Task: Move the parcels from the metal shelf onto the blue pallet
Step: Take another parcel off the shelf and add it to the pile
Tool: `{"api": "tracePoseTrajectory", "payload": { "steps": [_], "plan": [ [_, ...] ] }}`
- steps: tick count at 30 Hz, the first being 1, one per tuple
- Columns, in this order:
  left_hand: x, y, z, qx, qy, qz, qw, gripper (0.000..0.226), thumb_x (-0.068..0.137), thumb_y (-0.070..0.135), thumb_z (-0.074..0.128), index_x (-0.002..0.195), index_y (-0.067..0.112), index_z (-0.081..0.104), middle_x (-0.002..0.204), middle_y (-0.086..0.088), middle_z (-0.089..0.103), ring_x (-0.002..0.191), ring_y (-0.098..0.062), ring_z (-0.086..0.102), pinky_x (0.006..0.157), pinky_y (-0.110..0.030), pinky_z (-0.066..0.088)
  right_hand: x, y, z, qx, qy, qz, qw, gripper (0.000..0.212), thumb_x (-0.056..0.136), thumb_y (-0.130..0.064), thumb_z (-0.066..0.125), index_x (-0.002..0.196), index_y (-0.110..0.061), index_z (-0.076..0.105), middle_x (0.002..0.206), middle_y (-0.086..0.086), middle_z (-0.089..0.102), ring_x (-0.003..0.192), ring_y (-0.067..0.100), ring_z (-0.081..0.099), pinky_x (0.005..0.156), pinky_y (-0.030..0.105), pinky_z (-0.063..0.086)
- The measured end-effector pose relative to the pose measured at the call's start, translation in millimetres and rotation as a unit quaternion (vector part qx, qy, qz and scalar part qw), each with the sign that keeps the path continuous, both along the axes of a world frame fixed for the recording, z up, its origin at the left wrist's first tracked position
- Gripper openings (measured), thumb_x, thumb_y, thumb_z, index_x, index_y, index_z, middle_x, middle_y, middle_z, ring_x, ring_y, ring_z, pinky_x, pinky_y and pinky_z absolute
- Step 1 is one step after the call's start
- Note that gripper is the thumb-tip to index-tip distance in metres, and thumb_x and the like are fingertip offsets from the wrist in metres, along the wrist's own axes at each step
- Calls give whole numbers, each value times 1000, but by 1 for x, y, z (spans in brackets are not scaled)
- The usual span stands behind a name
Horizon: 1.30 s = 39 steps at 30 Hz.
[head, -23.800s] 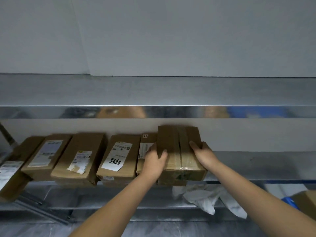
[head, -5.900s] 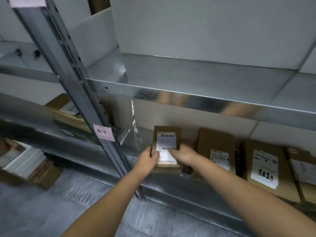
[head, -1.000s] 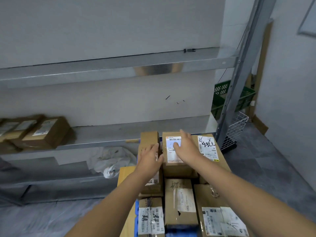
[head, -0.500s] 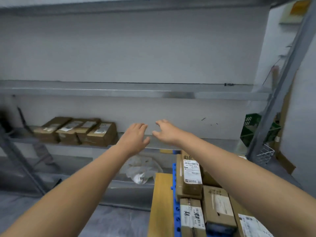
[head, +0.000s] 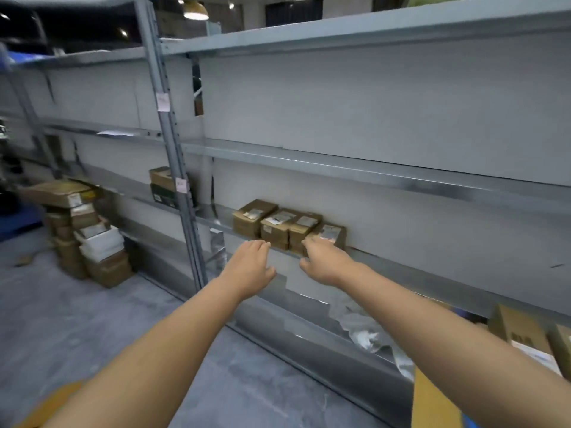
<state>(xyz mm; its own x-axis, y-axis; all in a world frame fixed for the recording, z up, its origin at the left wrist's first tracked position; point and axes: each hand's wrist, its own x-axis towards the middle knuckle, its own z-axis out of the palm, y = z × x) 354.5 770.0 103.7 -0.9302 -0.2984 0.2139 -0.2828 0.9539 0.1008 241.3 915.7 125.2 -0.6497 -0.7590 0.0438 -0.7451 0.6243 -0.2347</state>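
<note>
Left hand (head: 248,267) and right hand (head: 324,262), both empty and loosely spread, stretch toward four parcels (head: 287,225) lined on the metal shelf (head: 401,267): a fetch seems underway, and next needs a grip round the nearest one.

Light was dim and cool, coming from ceiling lamps (head: 195,11) overhead. Motion blur softened everything, and wide-angle distortion bent the shelf uprights (head: 173,143).
</note>
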Motion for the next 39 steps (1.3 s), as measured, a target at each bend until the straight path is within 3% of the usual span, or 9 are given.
{"api": "tracePoseTrajectory", "payload": {
  "steps": [6,12,22,28,39],
  "plan": [
    [25,-73,-9,-5,-6,43,999,58,98,37,44,146,7,35,149,-9,41,137,-24,34,116,-34,22,13,-78,-3,8,4,25,1000,31,94,-28,43,115,-6,50,120,14,50,115,32,48,89,40,40],
    [2,-123,-10,-25,-7,38,999,59,97,37,44,147,8,35,150,-9,39,139,-23,33,118,-35,20,-16,-132,-10,-2,-6,24,1000,40,95,-31,45,124,-5,48,131,15,48,123,31,45,98,40,40],
    [-104,-222,-7,-31,-9,28,999,59,97,40,46,148,12,34,151,-7,39,141,-22,31,118,-35,19,-115,-237,-35,-43,-27,13,999,40,94,-33,46,123,-6,50,124,13,48,118,30,46,96,40,41],
    [-171,-278,-23,-18,-31,19,999,57,97,38,45,147,12,36,150,-6,40,140,-21,33,118,-35,21,-183,-286,-53,-33,-49,-26,998,45,94,-31,44,131,-6,47,128,12,47,123,30,45,101,41,40],
    [-252,-392,-65,32,-31,-18,999,55,99,36,43,148,12,33,152,-6,37,141,-20,30,118,-33,19,-252,-375,-78,-8,-89,-83,992,40,96,-28,43,129,-8,47,125,10,47,119,27,45,99,42,43]
  ]
}}
